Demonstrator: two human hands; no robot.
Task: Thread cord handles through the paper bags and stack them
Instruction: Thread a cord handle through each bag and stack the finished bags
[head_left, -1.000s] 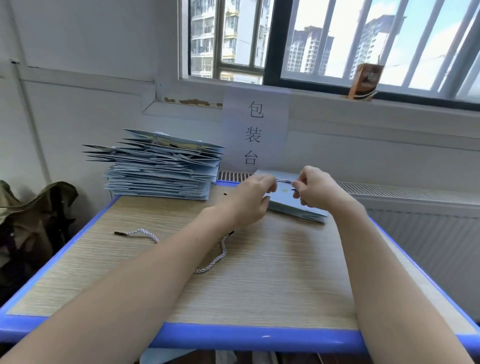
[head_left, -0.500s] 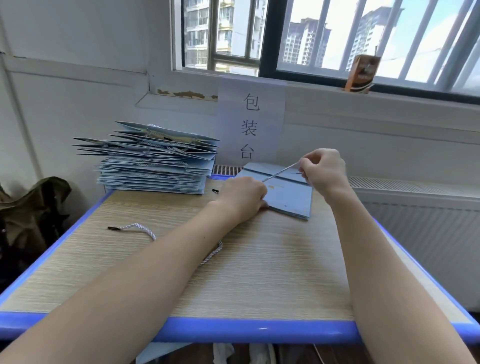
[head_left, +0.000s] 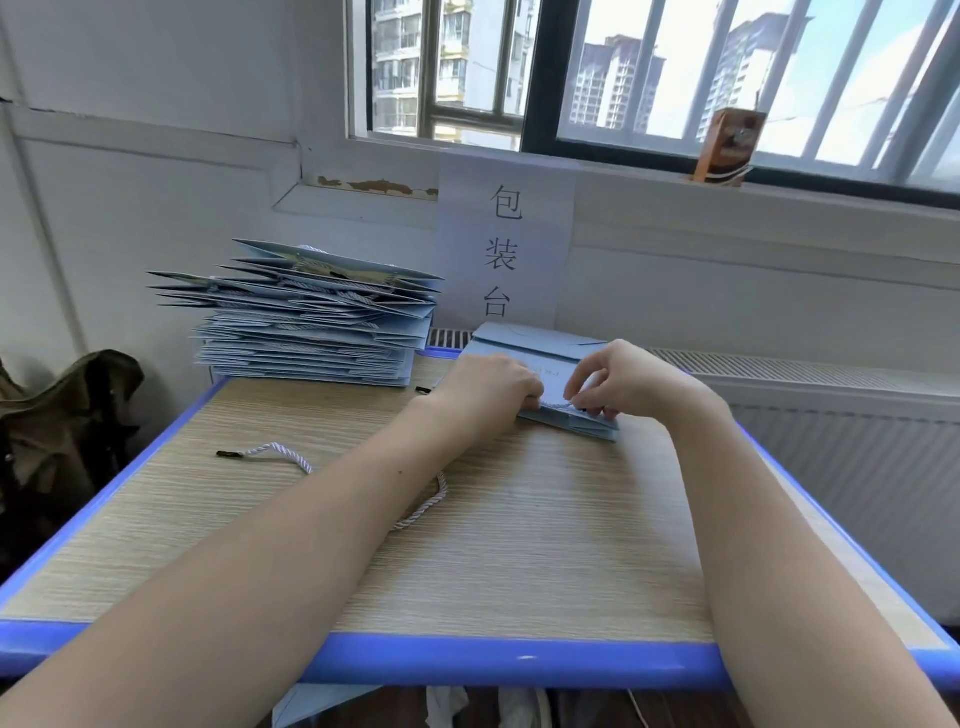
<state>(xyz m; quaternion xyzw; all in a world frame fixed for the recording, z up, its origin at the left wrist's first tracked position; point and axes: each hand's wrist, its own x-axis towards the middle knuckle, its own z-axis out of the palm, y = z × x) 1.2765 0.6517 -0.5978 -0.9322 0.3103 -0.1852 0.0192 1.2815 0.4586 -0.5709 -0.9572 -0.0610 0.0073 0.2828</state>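
Note:
A flat light-blue paper bag (head_left: 540, 345) lies at the far middle of the table. My left hand (head_left: 491, 387) rests curled on the bag's near left edge and holds it down. My right hand (head_left: 618, 382) pinches a white twisted cord (head_left: 555, 407) at the bag's near edge. The cord's black tip (head_left: 423, 390) sticks out left of my left hand. A second white cord (head_left: 280, 451) with a black tip lies loose on the table, partly under my left forearm. A tall stack of finished blue bags (head_left: 311, 322) stands at the far left.
The wooden table (head_left: 545, 545) has a blue rim. A paper sign (head_left: 506, 244) hangs on the wall behind the bag. A small carton (head_left: 730, 148) stands on the window sill. A dark green cloth (head_left: 62, 405) lies left of the table, a radiator (head_left: 831, 415) to the right.
My right hand, which had pulled the cord up and to the right, has come back down to the bag's near edge. My left hand stays on the bag.

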